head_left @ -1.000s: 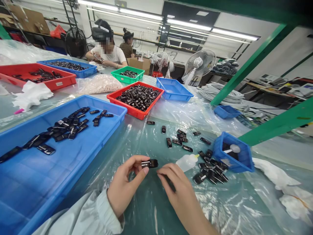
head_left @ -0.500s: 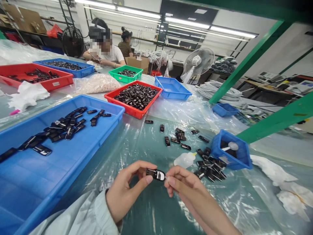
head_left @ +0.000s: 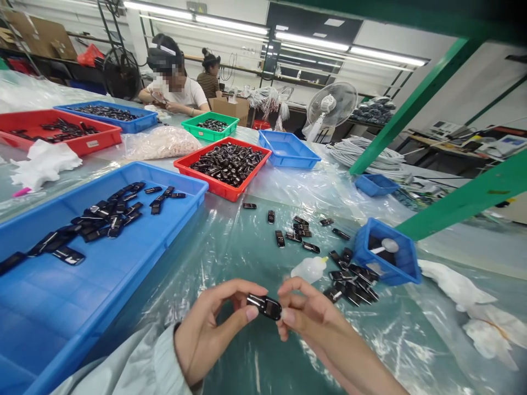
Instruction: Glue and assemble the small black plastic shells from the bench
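Over the green mat I hold a small glossy black casing, long with a rounded right end. My left hand pinches its left end between thumb and fingers. At the rounded end, the thumb and bent fingers of my right hand close on the tip, with the forefinger raised above it. Whether anything small is also between those right fingers is hidden. A translucent squeeze bottle with a yellow tip lies just beyond my right hand. A heap of similar black casings is to its right.
A large blue tray with black casings stands at left. Beyond it are a full red tray, a green tray and a blue tray. A blue bin holds a white scoop. A green post slants at right. A co-worker sits opposite.
The casing has tilted and turned in my hands, its rounded end now lower and its bright white patch gone dark. My right forefinger has lifted slightly. The view has shifted a little.
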Available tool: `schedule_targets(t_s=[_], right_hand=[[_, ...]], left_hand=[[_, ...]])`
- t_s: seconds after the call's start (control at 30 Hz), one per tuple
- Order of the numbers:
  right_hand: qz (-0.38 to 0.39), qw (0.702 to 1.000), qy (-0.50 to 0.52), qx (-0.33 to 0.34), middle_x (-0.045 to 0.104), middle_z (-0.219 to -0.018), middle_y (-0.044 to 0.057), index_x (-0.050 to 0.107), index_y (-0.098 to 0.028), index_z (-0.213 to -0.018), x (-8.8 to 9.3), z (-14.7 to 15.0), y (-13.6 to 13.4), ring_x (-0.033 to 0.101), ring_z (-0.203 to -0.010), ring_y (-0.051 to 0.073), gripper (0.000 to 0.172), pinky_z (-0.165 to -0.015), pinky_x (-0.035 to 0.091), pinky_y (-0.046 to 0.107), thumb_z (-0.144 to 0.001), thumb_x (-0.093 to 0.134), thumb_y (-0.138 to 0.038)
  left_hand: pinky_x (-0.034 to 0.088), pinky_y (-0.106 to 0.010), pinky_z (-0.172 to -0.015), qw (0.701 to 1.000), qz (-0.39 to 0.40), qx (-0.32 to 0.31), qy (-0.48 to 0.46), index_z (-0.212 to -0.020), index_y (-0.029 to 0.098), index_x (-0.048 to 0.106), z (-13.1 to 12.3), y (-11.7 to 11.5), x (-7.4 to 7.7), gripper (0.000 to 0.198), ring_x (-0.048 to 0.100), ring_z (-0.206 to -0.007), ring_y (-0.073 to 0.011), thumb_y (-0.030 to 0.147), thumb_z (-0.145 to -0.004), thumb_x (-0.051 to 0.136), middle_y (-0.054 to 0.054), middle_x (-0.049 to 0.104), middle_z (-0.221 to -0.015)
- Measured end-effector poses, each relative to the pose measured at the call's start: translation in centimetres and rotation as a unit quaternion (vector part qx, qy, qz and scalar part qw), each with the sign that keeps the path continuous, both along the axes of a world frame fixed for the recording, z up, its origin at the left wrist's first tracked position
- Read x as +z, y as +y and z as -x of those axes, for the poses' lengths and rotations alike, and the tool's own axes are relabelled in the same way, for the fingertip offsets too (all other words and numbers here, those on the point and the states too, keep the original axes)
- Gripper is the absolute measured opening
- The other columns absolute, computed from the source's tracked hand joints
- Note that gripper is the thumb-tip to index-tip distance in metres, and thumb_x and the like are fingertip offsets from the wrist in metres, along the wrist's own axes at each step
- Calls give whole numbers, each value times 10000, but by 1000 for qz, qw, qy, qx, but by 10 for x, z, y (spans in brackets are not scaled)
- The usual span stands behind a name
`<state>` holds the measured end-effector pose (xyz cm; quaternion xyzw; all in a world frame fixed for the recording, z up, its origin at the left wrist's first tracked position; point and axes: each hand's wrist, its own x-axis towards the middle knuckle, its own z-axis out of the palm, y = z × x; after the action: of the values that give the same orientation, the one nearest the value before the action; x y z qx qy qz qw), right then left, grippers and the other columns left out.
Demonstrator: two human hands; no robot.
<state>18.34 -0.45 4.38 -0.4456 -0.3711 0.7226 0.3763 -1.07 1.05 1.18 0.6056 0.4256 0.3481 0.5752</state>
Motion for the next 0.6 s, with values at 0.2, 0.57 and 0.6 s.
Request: schedule_targets(t_s=[0.2, 0.57, 0.6], right_hand=[[-5, 1000, -18, 6, 577, -664, -32, 615, -198, -811, -5, 2, 2, 566, -620, 106, 243, -619, 459, 249, -722, 740, -387], [-249, 863, -304, -317, 617, -728, 4, 612, -267, -808, 12, -57, -8, 590, -686, 178, 262, -614, 494, 270, -711, 688, -498], [-257, 844, -327, -338, 628, -831, 30, 587, -266, -871, 7, -67, -5, 601, -762, 204, 292, -671, 504, 304, -731, 656, -512]], left_hand=[[446, -295, -732, 998, -55, 27, 1, -990, 257, 677, -6, -5, 1, 192, 569, -803, -191, 338, -850, 572, -24, 681, -881], [354, -546, -918, 667, -421, 402, 466, -1192, 104, 570, 77, -2, 49, 410, 477, -1117, -409, 355, -928, 382, -208, 504, -1267], [370, -569, -881, 651, -419, 379, 507, -1182, 44, 572, 82, 2, 45, 485, 462, -1115, -451, 386, -933, 335, -261, 481, -1268]])
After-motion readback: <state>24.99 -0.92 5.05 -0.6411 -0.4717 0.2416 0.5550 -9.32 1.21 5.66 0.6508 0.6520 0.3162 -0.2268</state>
